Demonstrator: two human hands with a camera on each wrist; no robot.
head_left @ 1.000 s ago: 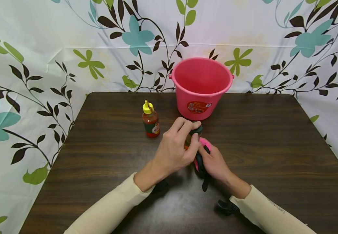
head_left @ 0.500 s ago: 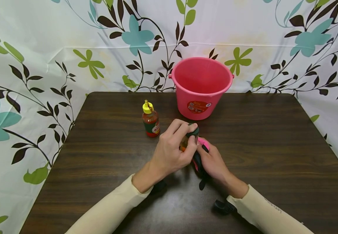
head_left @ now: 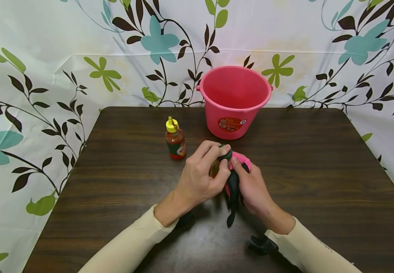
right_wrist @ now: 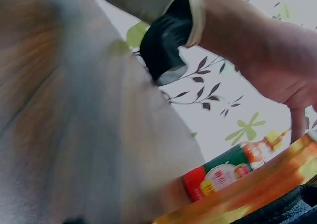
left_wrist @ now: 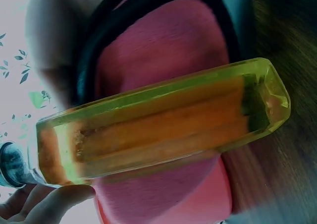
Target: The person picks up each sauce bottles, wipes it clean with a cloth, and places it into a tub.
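In the head view my left hand grips a bottle by its dark green cap. The bottle is clear and square-sided, with yellow-orange contents, and lies slantwise across the left wrist view. My right hand holds a pink fuzzy piece with thick black edging, close beside the bottle. A black strip of it hangs down; its kind is unclear. The left hand partly hides the bottle in the head view. In the right wrist view, the left hand reaches to the bottle.
A pink bucket stands at the back of the dark wooden table, beyond the hands. A red sauce bottle with a yellow nozzle cap stands upright to the left. A black wrist camera hangs beneath the right sleeve.
The green-capped bottle and left hand have shifted slightly left. My right hand has turned the pink piece, showing more of it, and its black strip has swung left.
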